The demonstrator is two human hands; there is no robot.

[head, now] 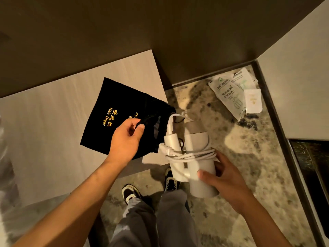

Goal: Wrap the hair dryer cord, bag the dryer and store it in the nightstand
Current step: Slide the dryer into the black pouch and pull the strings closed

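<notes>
One cord-wrapped hair dryer in right hand's grip, left hand pinching one black bag.

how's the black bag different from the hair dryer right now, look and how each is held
The black bag is dark, flat cloth with gold lettering; the hair dryer is a pale, rigid cylinder with a white cord wrapped around it. The bag lies mostly on the light tabletop, its mouth pinched by the left hand; the dryer is held off the surface by the right hand. Each is held by one hand.

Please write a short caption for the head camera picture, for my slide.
Left hand pinches open the black bag while right hand grips the cord-wrapped hair dryer at its mouth.
</notes>
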